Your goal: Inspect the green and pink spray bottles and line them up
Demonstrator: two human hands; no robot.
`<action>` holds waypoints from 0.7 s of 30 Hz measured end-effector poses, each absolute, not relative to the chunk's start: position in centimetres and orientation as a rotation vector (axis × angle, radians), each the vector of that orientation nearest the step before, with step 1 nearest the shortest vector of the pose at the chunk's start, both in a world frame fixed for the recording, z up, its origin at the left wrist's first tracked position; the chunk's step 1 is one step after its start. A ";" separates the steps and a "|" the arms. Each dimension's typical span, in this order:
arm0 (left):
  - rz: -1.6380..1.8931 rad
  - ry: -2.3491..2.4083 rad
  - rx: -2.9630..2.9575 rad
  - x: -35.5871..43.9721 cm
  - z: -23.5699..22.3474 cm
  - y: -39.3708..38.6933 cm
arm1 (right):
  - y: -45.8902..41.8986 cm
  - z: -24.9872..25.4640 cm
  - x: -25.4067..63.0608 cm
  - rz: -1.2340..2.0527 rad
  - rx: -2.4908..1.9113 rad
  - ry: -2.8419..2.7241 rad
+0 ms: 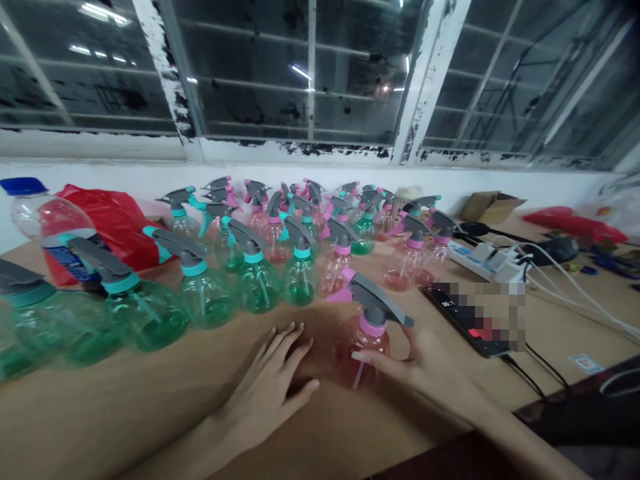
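My right hand is wrapped round the lower body of a pink spray bottle with a grey trigger head and pink collar. Its thumb lies across the front, and the other fingers are partly hidden behind the bottle. The bottle stands about upright, with some reddish liquid inside. To its left, my left hand rests palm down on the tabletop, fingers spread and holding nothing. Just beyond that hand are green spray bottles with turquoise collars, and another pink spray bottle stands behind the held one.
More pink and green spray bottles fill the table towards the wall. A phone with cables and a white power strip lie on the right. At left are a large blue-capped bottle and a red plastic bag.
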State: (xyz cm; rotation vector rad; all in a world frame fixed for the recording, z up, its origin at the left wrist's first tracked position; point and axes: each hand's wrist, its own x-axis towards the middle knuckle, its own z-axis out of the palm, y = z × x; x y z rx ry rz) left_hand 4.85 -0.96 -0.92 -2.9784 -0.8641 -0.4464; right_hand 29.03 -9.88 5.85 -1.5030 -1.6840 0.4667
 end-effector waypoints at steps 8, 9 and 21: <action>-0.531 -0.836 -2.948 7.4 -1.1 -1.0 | -7.2 4.7 35.3 0.012 -1.643 -1.648; -0.527 -0.818 -2.956 7.8 -1.1 -1.0 | -6.5 4.6 36.0 -0.041 -1.651 -1.650; -0.598 -0.676 -3.050 11.4 -1.3 -0.9 | -1.1 4.2 36.7 -0.357 -1.851 -1.510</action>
